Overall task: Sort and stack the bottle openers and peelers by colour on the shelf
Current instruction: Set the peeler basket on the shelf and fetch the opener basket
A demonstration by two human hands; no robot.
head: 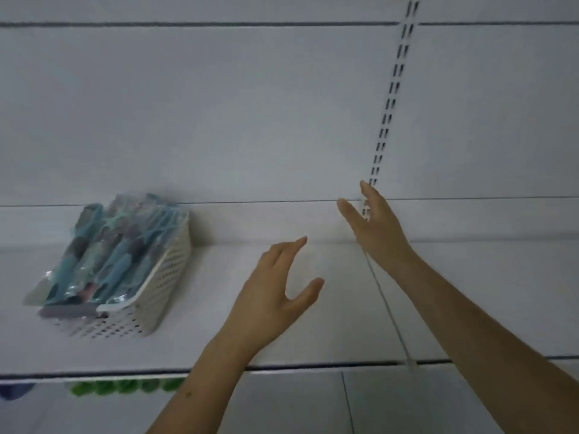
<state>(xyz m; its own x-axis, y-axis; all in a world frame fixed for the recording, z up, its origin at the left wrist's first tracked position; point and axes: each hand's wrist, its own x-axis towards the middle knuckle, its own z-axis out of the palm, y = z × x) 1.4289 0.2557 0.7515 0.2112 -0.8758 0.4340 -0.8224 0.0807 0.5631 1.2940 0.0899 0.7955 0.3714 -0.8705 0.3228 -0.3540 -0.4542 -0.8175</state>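
A white perforated basket (147, 311) stands on the left of the white shelf (313, 339). It is heaped with plastic-wrapped openers and peelers (112, 255), mostly teal and blue, a few dark grey; the picture is blurred. My left hand (275, 296) hovers over the middle of the shelf, fingers straight, holding nothing, well to the right of the basket. My right hand (376, 227) is raised further back and to the right, fingers spread, holding nothing, in front of the shelf's back panel.
A slotted upright rail (393, 89) runs up the back panel behind my right hand. A seam (385, 305) divides the shelf surface. Below the shelf's front edge, green items (125, 386) and a blue one (14, 391) show on a lower level.
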